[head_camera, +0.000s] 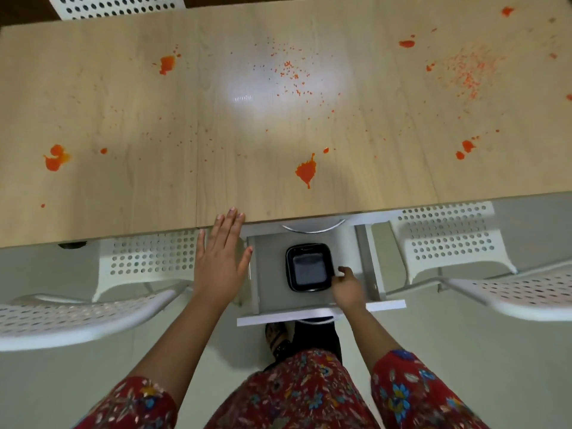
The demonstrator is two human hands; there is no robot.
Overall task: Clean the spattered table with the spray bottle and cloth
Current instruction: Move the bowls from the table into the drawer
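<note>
A light wooden table (278, 125) fills the upper half of the view, spattered with orange-red blots and fine specks (306, 171). Under its near edge a white drawer (318, 312) stands pulled out, with a black square tray (309, 267) inside. My left hand (221, 258) is flat with straight fingers, its fingertips at the table's near edge beside the drawer. My right hand (346, 287) reaches into the drawer and pinches the tray's right rim. No spray bottle or cloth is in view.
White perforated chairs stand at the near left (145, 258) and near right (448, 236), with another at the far side (117, 6). More chair backs curve in at both lower sides. My feet stand on the pale floor below the drawer.
</note>
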